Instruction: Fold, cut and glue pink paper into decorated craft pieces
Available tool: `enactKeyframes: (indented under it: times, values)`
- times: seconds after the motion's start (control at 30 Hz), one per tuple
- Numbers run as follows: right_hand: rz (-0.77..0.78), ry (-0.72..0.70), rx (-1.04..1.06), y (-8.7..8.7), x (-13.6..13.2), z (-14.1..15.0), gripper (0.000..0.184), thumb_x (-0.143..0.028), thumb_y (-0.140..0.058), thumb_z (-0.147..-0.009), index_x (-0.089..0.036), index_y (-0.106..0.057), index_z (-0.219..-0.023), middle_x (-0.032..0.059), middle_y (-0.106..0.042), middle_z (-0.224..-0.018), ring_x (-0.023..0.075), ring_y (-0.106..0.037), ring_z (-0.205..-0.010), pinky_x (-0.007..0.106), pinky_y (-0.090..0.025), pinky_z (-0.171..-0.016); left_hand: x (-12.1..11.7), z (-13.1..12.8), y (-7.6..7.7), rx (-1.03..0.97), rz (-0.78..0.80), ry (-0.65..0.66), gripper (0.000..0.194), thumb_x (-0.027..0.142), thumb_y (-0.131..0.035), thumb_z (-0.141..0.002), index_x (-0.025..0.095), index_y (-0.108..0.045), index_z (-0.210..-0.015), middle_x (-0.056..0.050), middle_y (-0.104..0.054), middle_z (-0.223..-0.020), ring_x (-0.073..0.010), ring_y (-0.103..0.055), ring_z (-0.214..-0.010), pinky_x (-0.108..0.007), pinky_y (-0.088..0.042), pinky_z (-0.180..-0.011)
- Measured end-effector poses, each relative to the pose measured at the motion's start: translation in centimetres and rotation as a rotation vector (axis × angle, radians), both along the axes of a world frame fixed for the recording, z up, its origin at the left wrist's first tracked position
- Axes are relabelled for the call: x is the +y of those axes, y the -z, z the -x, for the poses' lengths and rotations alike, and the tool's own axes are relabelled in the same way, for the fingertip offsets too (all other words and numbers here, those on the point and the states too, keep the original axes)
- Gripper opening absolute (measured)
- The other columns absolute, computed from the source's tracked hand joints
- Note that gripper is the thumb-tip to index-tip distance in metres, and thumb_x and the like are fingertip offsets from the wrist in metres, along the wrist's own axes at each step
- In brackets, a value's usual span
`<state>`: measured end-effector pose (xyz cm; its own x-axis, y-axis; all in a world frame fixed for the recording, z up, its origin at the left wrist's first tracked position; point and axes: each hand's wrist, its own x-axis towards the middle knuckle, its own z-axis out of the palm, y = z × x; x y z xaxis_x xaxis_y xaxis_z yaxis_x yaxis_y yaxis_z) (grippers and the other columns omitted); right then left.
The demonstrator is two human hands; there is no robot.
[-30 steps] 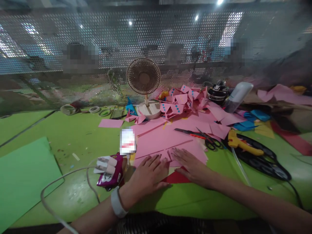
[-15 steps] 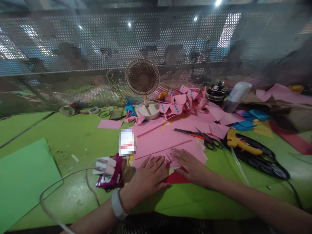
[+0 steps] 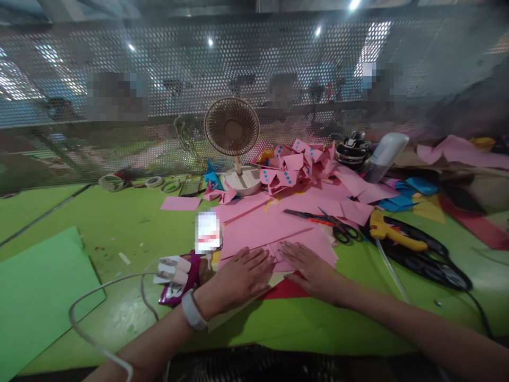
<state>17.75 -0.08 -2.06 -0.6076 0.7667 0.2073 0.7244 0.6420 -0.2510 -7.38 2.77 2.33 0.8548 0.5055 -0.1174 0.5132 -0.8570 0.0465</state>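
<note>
Both hands lie palm down on layered pink paper (image 3: 254,228) near the table's front edge. My left hand (image 3: 244,278), with a pale band on the wrist, is flat with fingers stretched out. My right hand (image 3: 312,273) rests close beside it, fingers extended over the same paper. Between and below the hands shows a piece of red paper (image 3: 286,289), partly covered. A pale sheet edge peeks out under my left hand. Black-handled scissors (image 3: 344,231) lie open just beyond my right hand.
A small fan (image 3: 233,127) stands behind a pile of folded pink paper pieces (image 3: 298,164). On the right sits a yellow glue gun (image 3: 397,236) on a black holder. To the left are white plugs (image 3: 173,269), a cable, a lit phone (image 3: 207,232) and green sheets (image 3: 43,297).
My left hand has shifted slightly and its thumb has drawn in closer to the fingers. More of a pale sheet shows below it. My right hand stays almost still.
</note>
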Motion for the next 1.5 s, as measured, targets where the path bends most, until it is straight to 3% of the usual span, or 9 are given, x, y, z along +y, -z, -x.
enactKeyframes:
  times: [0.13,0.3,0.63,0.87,1.5]
  values:
    - [0.015,-0.004,0.012,-0.1,0.0,0.0,0.056,-0.044,-0.037,-0.092,-0.018,-0.029,-0.141,0.0081,-0.033,-0.145,0.0206,-0.025,-0.135,0.044,-0.024,-0.111,0.2,0.3,-0.3,-0.008,0.013,0.021,0.068,0.062,-0.021,-0.089,0.024,-0.011,-0.145,-0.005,-0.024,-0.149,-0.0216,-0.021,-0.136,-0.041,-0.011,-0.111]
    - [0.015,-0.005,0.010,0.0,0.0,-0.1,0.056,-0.044,-0.036,-0.092,-0.018,-0.028,-0.142,0.0078,-0.031,-0.146,0.0209,-0.024,-0.135,0.044,-0.024,-0.111,0.3,0.6,-0.3,-0.025,0.001,0.071,0.064,0.058,-0.020,-0.091,0.024,-0.010,-0.145,-0.004,-0.022,-0.149,-0.0200,-0.016,-0.138,-0.040,-0.008,-0.112]
    - [0.045,-0.004,-0.041,-0.6,0.1,0.0,0.057,-0.046,-0.034,-0.092,-0.017,-0.030,-0.141,0.0083,-0.032,-0.145,0.0198,-0.026,-0.135,0.043,-0.024,-0.111,0.3,0.4,-0.2,-0.012,0.001,0.063,0.067,0.061,-0.019,-0.089,0.023,-0.015,-0.144,-0.006,-0.023,-0.149,-0.0220,-0.018,-0.137,-0.042,-0.008,-0.111]
    - [-0.028,-0.004,-0.112,-1.2,-0.4,0.7,0.056,-0.048,-0.033,-0.092,-0.018,-0.033,-0.139,0.0090,-0.033,-0.145,0.0214,-0.025,-0.135,0.043,-0.024,-0.110,0.1,0.2,-0.7,-0.015,0.025,0.050,0.069,0.062,-0.019,-0.088,0.022,-0.016,-0.144,-0.007,-0.023,-0.149,-0.0237,-0.019,-0.136,-0.044,-0.006,-0.111]
    - [-0.093,-0.077,-0.244,-3.1,-0.3,2.4,0.065,-0.056,-0.031,-0.090,-0.005,-0.050,-0.126,0.0199,-0.043,-0.136,0.0306,-0.033,-0.130,0.048,-0.032,-0.103,-0.4,0.7,-0.8,0.003,0.017,0.044,0.077,0.067,-0.017,-0.085,0.018,-0.014,-0.144,-0.011,-0.020,-0.149,-0.0250,-0.017,-0.137,-0.047,-0.002,-0.109]
